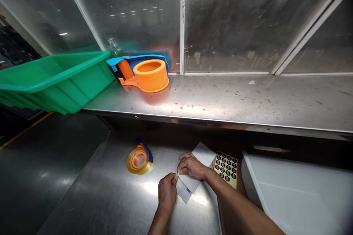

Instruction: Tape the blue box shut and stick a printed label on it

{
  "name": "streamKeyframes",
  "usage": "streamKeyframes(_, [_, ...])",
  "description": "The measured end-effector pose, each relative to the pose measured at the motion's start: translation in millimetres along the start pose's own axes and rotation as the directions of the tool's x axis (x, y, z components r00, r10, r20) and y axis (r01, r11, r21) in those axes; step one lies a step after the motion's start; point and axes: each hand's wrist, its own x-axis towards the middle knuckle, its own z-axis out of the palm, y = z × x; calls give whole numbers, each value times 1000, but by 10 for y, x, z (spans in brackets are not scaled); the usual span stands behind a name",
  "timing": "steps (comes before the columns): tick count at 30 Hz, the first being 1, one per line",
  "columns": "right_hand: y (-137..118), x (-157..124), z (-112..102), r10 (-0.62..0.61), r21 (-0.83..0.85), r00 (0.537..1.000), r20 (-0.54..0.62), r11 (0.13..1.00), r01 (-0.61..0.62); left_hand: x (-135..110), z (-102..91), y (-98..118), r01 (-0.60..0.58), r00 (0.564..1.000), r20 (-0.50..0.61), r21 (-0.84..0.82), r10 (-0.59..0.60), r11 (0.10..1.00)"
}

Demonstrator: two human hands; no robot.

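Note:
Over the steel worktop, my two hands come together at the fingertips on a small printed paper slip. My left hand is closed, thumb and index finger pinching the slip's upper left corner. Fingers bent in a pinch, my right hand meets the same corner. White paper shows beyond and below the right hand, partly covered by it; whether it is one folded sheet or two I cannot tell. Just right of it lies a yellowish sheet of round black stickers.
A tape dispenser with yellowish tape lies to the left. White bin stands at right. On the raised steel shelf are an orange tape dispenser, a blue dispenser behind it and a green crate overhanging the edge.

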Motion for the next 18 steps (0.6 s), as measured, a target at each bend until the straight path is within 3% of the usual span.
streamKeyframes(10, [36,33,-153,47,-66,994,94,997,-41,44,23,-79,130,991,49,-320,-121,939])
streamKeyframes(18, [50,19,-200,42,-3,997,65,999,-42,-15,43,-134,138,987,23,-629,-159,765])
